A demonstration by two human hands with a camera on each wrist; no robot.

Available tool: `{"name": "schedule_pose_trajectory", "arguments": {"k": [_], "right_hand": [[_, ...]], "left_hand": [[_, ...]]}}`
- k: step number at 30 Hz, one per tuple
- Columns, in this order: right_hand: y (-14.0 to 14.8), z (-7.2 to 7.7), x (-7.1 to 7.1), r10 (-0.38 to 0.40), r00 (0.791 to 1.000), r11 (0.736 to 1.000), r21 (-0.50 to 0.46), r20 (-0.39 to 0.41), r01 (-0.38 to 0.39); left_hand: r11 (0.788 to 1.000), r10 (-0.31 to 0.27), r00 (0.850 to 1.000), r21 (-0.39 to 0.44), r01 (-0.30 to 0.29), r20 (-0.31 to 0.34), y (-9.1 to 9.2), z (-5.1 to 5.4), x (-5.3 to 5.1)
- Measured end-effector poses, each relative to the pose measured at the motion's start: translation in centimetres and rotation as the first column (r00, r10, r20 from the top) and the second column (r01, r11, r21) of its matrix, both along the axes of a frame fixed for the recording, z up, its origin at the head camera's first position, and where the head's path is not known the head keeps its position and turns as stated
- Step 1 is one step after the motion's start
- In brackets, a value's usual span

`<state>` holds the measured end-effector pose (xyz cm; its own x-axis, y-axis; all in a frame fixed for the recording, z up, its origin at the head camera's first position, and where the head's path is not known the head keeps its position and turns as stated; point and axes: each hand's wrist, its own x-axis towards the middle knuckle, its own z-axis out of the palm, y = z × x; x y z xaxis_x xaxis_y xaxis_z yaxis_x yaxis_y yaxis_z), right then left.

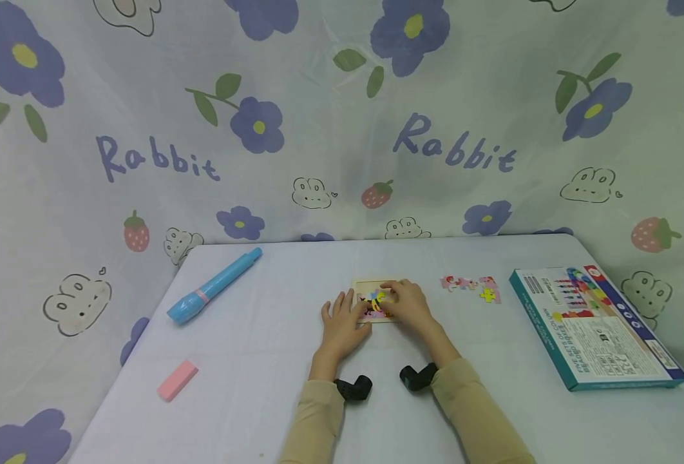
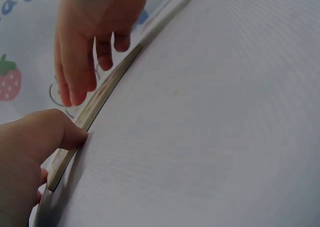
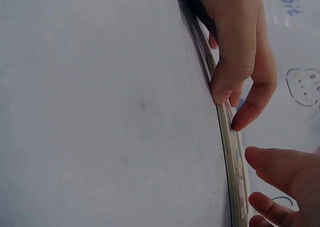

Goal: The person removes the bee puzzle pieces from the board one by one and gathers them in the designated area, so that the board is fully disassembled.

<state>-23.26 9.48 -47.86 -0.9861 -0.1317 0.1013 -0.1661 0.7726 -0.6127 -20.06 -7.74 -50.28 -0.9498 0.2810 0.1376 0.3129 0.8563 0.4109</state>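
In the head view a small jigsaw puzzle in a wooden frame (image 1: pixel 371 319) lies at mid-table, showing part of a yellow and black picture. My left hand (image 1: pixel 342 325) holds its left side: the thumb is at the near edge, and a bent finger reaches onto the face in the right wrist view. Over the right part is my right hand (image 1: pixel 410 308), its fingers loosely bent and apart. Both wrist views show no piece between them; whether a fingertip touches the face I cannot tell. Right of the frame lie several pink puzzle pieces (image 1: pixel 456 283), one bearing yellow.
A light-blue tube-shaped object (image 1: pixel 217 283) lies at the back left, with a pink block (image 1: pixel 178 380) nearer the front. On the right sits a flat printed box (image 1: pixel 599 332) with teal sides. A patterned cloth (image 1: pixel 342 129) hangs behind the white table.
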Motion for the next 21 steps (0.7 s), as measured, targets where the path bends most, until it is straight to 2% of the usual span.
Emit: {"name": "schedule_pose_trajectory", "arguments": {"k": [4, 9, 15, 21], "right_hand": [[-0.36, -0.14, -0.12, 0.013, 1.0, 0.994, 0.11, 0.014, -0.014], [-0.72, -0.44, -0.37, 0.017, 1.0, 0.986, 0.164, 0.026, -0.021], [-0.92, -0.62, -0.65, -0.001, 0.999, 0.988, 0.152, 0.033, -0.005], [-1.09, -0.33, -0.72, 0.024, 1.0, 0.999, 0.048, 0.01, -0.024]], "left_hand": [[1.0, 0.004, 1.0, -0.003, -0.004, -0.001, 0.03, -0.04, -0.01], [1.0, 0.005, 1.0, -0.006, -0.005, -0.004, 0.02, 0.04, 0.05], [1.0, 0.004, 1.0, 0.01, -0.004, -0.002, 0.05, 0.14, 0.12], [1.0, 0.01, 1.0, 0.012, -0.01, -0.002, 0.03, 0.14, 0.08]]}}
